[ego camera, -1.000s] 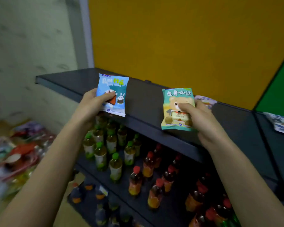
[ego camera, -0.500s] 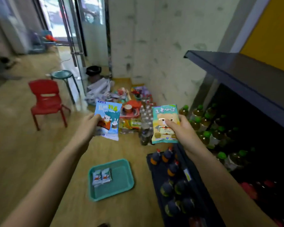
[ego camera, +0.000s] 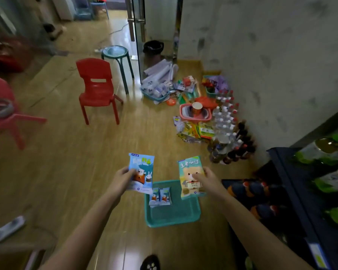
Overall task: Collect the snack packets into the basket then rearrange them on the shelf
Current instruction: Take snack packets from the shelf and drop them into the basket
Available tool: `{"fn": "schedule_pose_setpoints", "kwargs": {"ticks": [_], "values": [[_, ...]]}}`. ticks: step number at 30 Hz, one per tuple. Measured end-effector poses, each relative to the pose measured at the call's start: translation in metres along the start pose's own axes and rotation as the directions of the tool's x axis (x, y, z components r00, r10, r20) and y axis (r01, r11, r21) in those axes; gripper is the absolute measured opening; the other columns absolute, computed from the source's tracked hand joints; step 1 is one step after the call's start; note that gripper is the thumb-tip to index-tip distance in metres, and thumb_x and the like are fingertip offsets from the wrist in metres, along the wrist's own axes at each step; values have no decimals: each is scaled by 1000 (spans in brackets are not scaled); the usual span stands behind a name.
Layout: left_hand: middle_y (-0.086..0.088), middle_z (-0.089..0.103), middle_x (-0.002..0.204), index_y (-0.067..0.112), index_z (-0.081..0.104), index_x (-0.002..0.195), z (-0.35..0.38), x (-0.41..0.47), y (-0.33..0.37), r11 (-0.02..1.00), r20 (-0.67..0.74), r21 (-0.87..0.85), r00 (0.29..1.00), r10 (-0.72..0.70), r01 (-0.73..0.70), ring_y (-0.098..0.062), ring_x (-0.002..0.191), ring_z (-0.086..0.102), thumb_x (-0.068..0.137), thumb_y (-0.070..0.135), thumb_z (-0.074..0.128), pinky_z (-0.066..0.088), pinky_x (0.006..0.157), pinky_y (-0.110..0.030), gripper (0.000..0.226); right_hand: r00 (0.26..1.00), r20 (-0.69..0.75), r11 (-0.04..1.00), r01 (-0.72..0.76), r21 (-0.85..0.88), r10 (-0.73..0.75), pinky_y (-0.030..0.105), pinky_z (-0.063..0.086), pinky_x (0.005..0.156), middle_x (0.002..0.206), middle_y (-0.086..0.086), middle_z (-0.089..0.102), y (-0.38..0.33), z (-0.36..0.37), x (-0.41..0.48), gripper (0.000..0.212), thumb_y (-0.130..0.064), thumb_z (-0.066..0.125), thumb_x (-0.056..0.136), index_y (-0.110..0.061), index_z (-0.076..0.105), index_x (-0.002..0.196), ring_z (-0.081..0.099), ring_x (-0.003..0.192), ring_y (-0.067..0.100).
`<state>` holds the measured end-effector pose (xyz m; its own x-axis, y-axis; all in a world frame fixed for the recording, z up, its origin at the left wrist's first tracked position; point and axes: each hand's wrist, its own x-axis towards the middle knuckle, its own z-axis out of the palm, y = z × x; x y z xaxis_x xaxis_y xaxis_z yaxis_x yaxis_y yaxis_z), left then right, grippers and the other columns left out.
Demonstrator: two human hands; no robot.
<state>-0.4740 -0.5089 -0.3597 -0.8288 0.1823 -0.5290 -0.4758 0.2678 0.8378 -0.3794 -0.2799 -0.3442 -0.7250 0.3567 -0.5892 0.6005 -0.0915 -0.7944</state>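
My left hand [ego camera: 121, 180] grips a blue snack packet [ego camera: 142, 172] with cartoon animals, held above the floor just left of the basket. My right hand [ego camera: 209, 179] grips a green and yellow bear packet [ego camera: 189, 173], which hangs over the basket's far right corner. The teal basket [ego camera: 176, 216] lies on the wooden floor below both hands. Two small blue packets [ego camera: 160, 196] lie side by side in its far left part. The dark shelf [ego camera: 293, 190] with bottles stands at the right.
A red chair [ego camera: 97, 88] and a green stool [ego camera: 116, 54] stand further back on the floor. A heap of goods, a pink basket [ego camera: 195, 114] and many bottles [ego camera: 226, 123] lie along the wall. A pink chair [ego camera: 2, 112] is at the left. My foot [ego camera: 149, 263] shows at the bottom.
I turned away from the top shelf and looked down at the floor. Both hands carried their packets down from the shelf to just above the teal basket.
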Motion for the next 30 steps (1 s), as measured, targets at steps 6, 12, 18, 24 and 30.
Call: {"fn": "schedule_pose_setpoints", "kwargs": {"ticks": [6, 12, 18, 24, 30], "values": [[-15, 68, 86, -7, 61, 105, 17, 97, -84, 982, 12, 31, 982, -189, 189, -16, 64, 60, 89, 2, 47, 47, 49, -16, 23, 979, -33, 979, -203, -21, 202, 37, 51, 69, 99, 11, 64, 67, 38, 104, 21, -8, 45, 90, -10, 50, 111, 63, 82, 26], [-20, 66, 92, -9, 61, 105, 43, 196, -205, 962, -34, 72, 965, -260, 262, -21, 70, 62, 87, -4, 47, 51, 67, -30, 23, 958, -60, 958, -284, -53, 280, 42, 52, 80, 116, 16, 59, 183, 68, 208, 31, -13, 43, 93, -9, 44, 125, 60, 102, 33], [-6, 62, 74, 2, 61, 86, 78, 298, -336, 961, -17, 163, 975, -223, 222, 0, 46, 59, 84, -10, 51, 42, 39, -10, 16, 960, -79, 962, -271, -12, 269, 29, 49, 61, 105, 6, 54, 316, 94, 312, 40, -6, 45, 94, -9, 38, 133, 58, 88, 23], [-17, 65, 102, -1, 53, 102, 100, 397, -460, 963, -54, 168, 977, -206, 213, -25, 84, 62, 82, 2, 64, 49, 62, -30, 23, 965, -75, 967, -253, -21, 251, 30, 50, 57, 118, 16, 54, 418, 121, 420, 44, -3, 48, 93, -3, 37, 135, 58, 78, 21], [-16, 67, 105, 0, 56, 102, 118, 463, -523, 958, -73, 251, 989, -127, 141, -28, 96, 64, 80, 8, 67, 52, 87, -43, 26, 983, -68, 984, -175, -37, 172, 29, 47, 63, 128, 20, 54, 476, 141, 499, 43, 3, 49, 90, 1, 40, 132, 55, 92, 25]]}}
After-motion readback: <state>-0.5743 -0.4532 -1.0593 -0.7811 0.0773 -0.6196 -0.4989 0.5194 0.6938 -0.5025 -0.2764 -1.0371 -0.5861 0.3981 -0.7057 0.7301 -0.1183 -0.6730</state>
